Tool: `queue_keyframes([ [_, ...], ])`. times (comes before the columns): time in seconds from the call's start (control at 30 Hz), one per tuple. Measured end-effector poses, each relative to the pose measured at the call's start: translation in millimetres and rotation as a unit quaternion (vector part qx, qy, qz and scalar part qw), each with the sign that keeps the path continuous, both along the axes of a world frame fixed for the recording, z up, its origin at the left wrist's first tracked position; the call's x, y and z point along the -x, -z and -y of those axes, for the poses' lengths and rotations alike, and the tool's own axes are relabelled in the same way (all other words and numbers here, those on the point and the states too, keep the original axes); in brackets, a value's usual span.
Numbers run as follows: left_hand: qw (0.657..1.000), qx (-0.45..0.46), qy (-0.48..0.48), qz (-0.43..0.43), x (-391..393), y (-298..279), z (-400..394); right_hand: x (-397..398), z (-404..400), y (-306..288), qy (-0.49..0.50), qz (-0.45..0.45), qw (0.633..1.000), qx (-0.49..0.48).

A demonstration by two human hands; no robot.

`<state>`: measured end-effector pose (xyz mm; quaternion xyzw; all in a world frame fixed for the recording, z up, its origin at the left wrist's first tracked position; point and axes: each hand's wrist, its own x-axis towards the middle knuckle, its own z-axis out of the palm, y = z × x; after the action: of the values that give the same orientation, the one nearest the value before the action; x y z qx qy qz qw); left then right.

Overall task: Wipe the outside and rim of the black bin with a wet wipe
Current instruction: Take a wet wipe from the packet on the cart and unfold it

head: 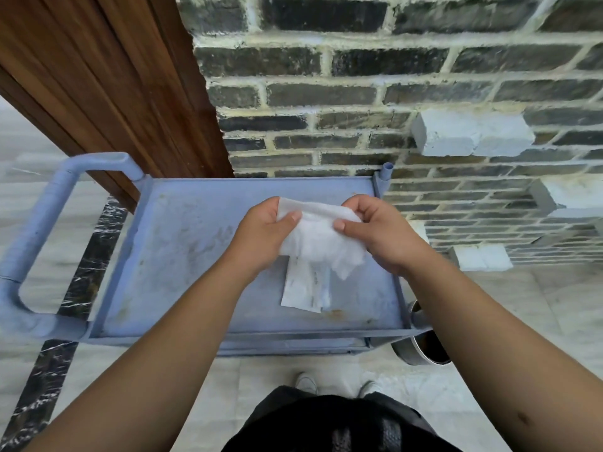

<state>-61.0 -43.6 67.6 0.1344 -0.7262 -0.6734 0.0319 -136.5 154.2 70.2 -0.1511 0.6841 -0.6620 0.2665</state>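
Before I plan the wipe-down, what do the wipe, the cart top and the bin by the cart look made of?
Wipe: thin white non-woven fabric, soft and crumpled between both hands.
Cart top: looks like painted metal, matte pale blue, scuffed, with rust-coloured spots near the front edge.
Bin: mostly hidden behind the cart; a shiny silvery rim suggests metal, the inside dark. Body material unclear.

I see lots of bare room on the blue cart top [182, 256], mostly to the left of my hands. Only a flat white packet [305, 290] lies on it, near the front right. A low rim runs round the cart top. The cart handle [39, 230] sticks out on the left. A brick wall [391, 93] stands right behind the cart, and a wooden door [114, 86] blocks the back left. The bin [424, 349] sits low on the floor, tucked by the cart's right front corner, partly hidden under my right arm.
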Motion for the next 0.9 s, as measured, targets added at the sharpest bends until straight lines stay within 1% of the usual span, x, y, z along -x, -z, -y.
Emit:
queue_keyframes([
  [0.1, 0.998, -0.058, -0.004, 0.007, 3, -10, -16, -3, -23, -11, 0.063, 0.011, 0.997, 0.034],
  [0.2, 0.992, -0.127, 0.019, 0.013, 5, -15, -40, -9, -55, -17, 0.137, 0.035, 0.987, 0.076],
  [0.27, 0.986, -0.165, 0.032, 0.013, 6, -17, -62, -16, -77, -21, 0.167, 0.048, 0.98, 0.093],
  [0.33, 0.986, -0.165, 0.022, 0.014, 7, -22, -92, -26, -103, -23, 0.204, 0.046, 0.971, 0.119],
  [0.47, 0.994, -0.106, -0.031, 0.016, 9, -27, -149, -43, -149, -24, 0.277, 0.046, 0.947, 0.154],
  [0.57, 0.997, -0.07, -0.012, 0.008, 3, -26, -200, -54, -201, -23, 0.302, 0.047, 0.939, 0.156],
  [0.63, 0.996, -0.082, 0.012, 0.011, -5, -26, -239, -61, -244, -23, 0.307, 0.044, 0.938, 0.153],
  [0.8, 0.982, -0.183, 0.048, 0.01, -32, -19, -340, -84, -347, -15, 0.329, 0.064, 0.932, 0.141],
  [0.9, 0.979, -0.196, 0.044, 0.026, -50, -11, -393, -99, -392, -7, 0.353, 0.064, 0.922, 0.146],
])
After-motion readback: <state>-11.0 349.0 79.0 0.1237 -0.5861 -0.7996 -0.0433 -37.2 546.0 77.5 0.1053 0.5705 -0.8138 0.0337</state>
